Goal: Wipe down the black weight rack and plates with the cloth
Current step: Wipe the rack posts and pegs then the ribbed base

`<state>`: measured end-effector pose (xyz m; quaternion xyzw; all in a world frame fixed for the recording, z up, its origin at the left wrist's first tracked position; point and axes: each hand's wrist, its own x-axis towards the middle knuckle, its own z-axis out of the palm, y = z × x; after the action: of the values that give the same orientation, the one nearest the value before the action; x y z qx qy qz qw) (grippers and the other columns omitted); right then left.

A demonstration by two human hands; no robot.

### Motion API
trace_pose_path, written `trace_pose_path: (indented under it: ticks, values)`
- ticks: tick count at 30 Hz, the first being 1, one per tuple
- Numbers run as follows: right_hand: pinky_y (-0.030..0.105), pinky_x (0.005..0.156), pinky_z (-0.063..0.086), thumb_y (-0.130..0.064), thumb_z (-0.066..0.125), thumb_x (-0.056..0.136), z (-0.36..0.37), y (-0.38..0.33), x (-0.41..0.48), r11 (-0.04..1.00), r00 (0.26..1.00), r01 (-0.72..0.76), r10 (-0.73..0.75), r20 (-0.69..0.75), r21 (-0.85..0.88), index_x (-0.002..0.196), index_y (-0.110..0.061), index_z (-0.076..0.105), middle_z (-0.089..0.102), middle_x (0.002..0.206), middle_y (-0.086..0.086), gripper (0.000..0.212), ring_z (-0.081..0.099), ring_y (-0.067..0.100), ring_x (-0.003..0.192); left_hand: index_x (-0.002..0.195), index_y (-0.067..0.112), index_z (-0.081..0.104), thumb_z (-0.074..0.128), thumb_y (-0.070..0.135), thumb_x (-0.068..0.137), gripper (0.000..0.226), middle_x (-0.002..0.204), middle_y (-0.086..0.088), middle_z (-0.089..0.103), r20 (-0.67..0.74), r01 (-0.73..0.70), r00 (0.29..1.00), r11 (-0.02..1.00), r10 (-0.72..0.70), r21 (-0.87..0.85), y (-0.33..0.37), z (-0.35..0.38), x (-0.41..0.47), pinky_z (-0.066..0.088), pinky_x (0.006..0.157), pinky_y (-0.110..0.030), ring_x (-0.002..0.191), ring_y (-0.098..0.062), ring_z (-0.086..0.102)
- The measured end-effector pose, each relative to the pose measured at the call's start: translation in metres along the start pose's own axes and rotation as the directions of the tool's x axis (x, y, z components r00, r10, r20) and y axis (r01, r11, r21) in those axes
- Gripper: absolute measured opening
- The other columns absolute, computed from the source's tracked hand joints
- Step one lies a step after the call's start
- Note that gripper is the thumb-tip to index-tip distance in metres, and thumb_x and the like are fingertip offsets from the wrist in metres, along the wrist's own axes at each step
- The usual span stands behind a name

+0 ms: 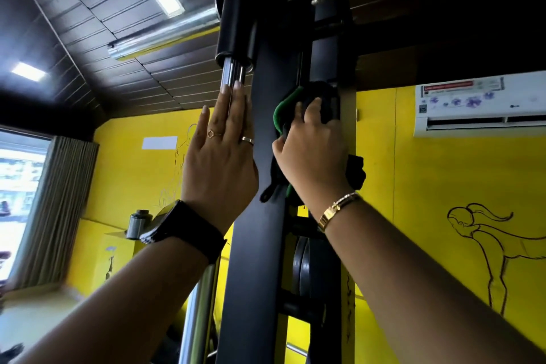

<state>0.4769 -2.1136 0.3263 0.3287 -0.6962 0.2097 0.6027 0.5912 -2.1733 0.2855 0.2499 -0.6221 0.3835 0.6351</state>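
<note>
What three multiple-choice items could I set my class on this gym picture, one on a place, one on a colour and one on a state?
1. Where is the cloth?
A. On the floor
B. Against the black rack upright, under the right hand
C. Folded on a chair

2. What colour is the wall behind the rack?
A. White
B. Red
C. Yellow

3. How does the left hand lie?
A. Fingers straight, flat along the chrome rods
B. Clenched in a fist
C. Gripping the cloth

Answers:
1 B, since the right hand's curled fingers hold the cloth to the upright.
2 C, since the painted wall shows bright yellow on both sides of the rack.
3 A, since its straight fingers reach up along the rods and hold nothing.
</note>
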Motion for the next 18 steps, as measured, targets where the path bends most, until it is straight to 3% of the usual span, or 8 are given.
trace_pose_path:
  ticks: [3, 6, 8, 11, 13, 15, 18]
  values:
    - [0.029, 0.053, 0.048, -0.044, 0.054, 0.087, -0.003, 0.003, -0.027, 0.998, 0.997, -0.036, 0.04, 0.068, -0.061, 0.114, -0.003, 0.066, 0.053, 0.135, 0.02, 0.05, 0.057, 0.037, 0.095, 0.151, -0.005, 0.021, 0.025, 0.015, 0.088, 0.065, 0.159, -0.019, 0.019, 0.016, 0.009, 1.0, 1.0, -0.01, 0.009, 0.002, -0.002, -0.005, 0.014, 0.118, -0.044, 0.148, -0.032, 0.014]
    - [0.032, 0.058, 0.052, -0.044, 0.049, 0.092, -0.01, 0.009, -0.046, 0.994, 0.995, 0.011, 0.001, 0.1, -0.112, 0.133, -0.003, 0.053, 0.044, 0.143, 0.02, 0.058, 0.055, 0.037, 0.102, 0.151, -0.004, 0.021, 0.021, 0.016, 0.088, 0.066, 0.159, -0.019, 0.019, 0.023, 0.011, 1.0, 1.0, -0.011, 0.008, 0.003, -0.003, -0.008, 0.014, 0.118, -0.044, 0.148, -0.032, 0.015]
    - [0.034, 0.063, 0.051, -0.046, 0.046, 0.094, -0.017, 0.012, -0.042, 0.992, 0.993, 0.046, -0.032, 0.117, -0.121, 0.133, -0.004, 0.052, 0.044, 0.141, 0.017, 0.058, 0.049, 0.036, 0.112, 0.151, -0.003, 0.021, 0.019, 0.016, 0.088, 0.065, 0.159, -0.019, 0.019, 0.02, 0.017, 1.0, 1.0, -0.017, 0.007, 0.003, -0.003, -0.011, 0.013, 0.118, -0.045, 0.148, -0.033, 0.015]
    - [0.032, 0.064, 0.039, -0.055, 0.042, 0.091, -0.018, 0.019, -0.01, 0.997, 0.991, 0.048, -0.04, 0.129, -0.063, 0.116, -0.01, 0.063, 0.055, 0.119, 0.006, 0.055, 0.038, 0.032, 0.121, 0.151, -0.002, 0.021, 0.021, 0.014, 0.087, 0.066, 0.159, -0.019, 0.018, 0.033, 0.035, 0.999, 0.999, -0.036, 0.032, 0.004, -0.003, -0.014, 0.014, 0.117, -0.047, 0.148, -0.032, 0.015]
    - [0.031, 0.067, 0.034, -0.059, 0.038, 0.091, -0.015, 0.025, 0.009, 0.995, 0.983, -0.032, 0.015, 0.183, 0.091, 0.113, -0.013, 0.064, 0.057, 0.111, 0.003, 0.058, 0.039, 0.03, 0.121, 0.151, -0.002, 0.02, 0.026, 0.013, 0.085, 0.068, 0.159, -0.02, 0.017, 0.052, 0.037, 0.998, 0.997, -0.041, 0.062, 0.006, -0.004, -0.018, 0.009, 0.118, -0.047, 0.148, -0.033, 0.014]
    - [0.031, 0.066, 0.034, -0.057, 0.039, 0.091, -0.008, 0.026, 0.007, 0.982, 0.985, -0.073, 0.043, 0.169, 0.173, 0.112, -0.011, 0.064, 0.058, 0.111, 0.005, 0.057, 0.046, 0.031, 0.114, 0.152, -0.003, 0.019, 0.029, 0.014, 0.084, 0.07, 0.159, -0.021, 0.016, 0.062, 0.048, 0.997, 0.996, -0.052, 0.07, 0.008, -0.005, -0.023, 0.004, 0.119, -0.047, 0.148, -0.034, 0.013]
    - [0.037, 0.068, 0.048, -0.046, 0.043, 0.09, 0.005, 0.015, -0.032, 1.0, 0.999, 0.005, -0.005, 0.033, 0.017, 0.125, -0.006, 0.058, 0.051, 0.131, 0.014, 0.056, 0.048, 0.036, 0.111, 0.151, -0.005, 0.018, 0.025, 0.012, 0.086, 0.067, 0.159, -0.022, 0.016, 0.051, 0.063, 0.997, 0.997, -0.065, 0.039, 0.011, -0.006, -0.031, 0.004, 0.119, -0.046, 0.148, -0.035, 0.013]
